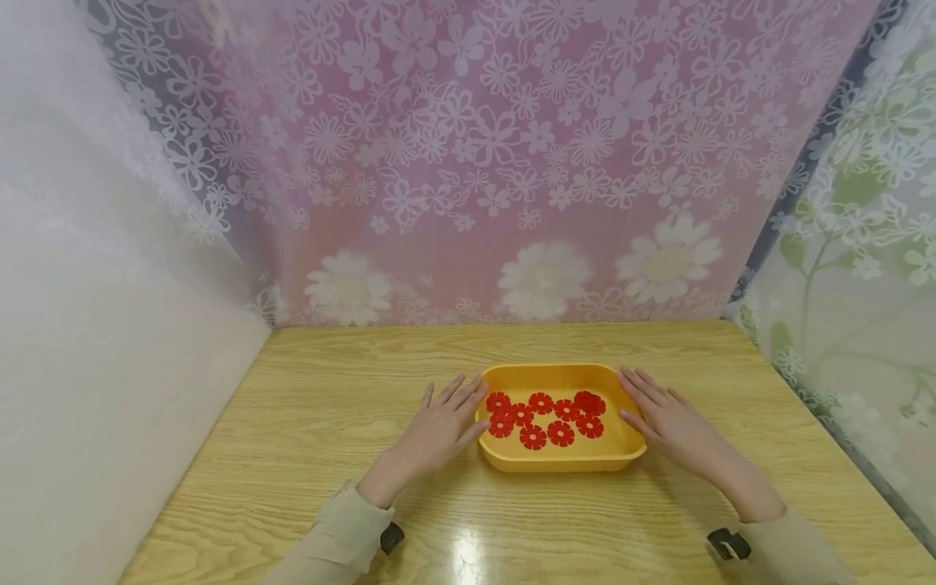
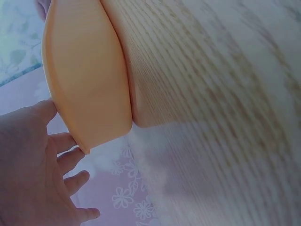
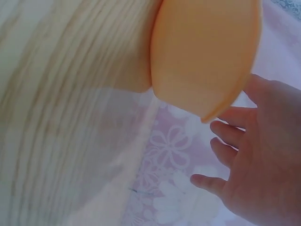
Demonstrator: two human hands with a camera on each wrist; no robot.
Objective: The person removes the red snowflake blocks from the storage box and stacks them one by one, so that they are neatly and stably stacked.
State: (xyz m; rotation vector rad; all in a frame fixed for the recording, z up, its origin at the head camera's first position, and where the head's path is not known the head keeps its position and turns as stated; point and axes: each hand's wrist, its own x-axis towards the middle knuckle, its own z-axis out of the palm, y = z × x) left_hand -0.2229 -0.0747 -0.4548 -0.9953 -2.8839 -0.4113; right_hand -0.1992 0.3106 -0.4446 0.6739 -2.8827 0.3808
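Note:
A shallow yellow plastic tray (image 1: 563,465) rests on the wooden table, with several red notched flower-shaped discs (image 1: 561,433) lying inside it. Some discs overlap at the tray's right side. My left hand (image 1: 437,432) touches the left end of the rim, fingers extended and slightly spread. At the opposite end, my right hand (image 1: 680,428) touches the rim in much the same way. In both wrist views, thumb and forefinger meet the tray's edge while the other fingers stick out past it. The discs are hidden there behind the tray's outer wall (image 2: 89,70).
The light wood-grain table (image 1: 329,398) surrounds the tray. A pink flowered curtain (image 1: 468,162) hangs along its back edge. On the left stands a pale wall (image 1: 132,284), and on the right hangs a whitish leaf-patterned sheet (image 1: 863,268). Dark bands circle both wrists.

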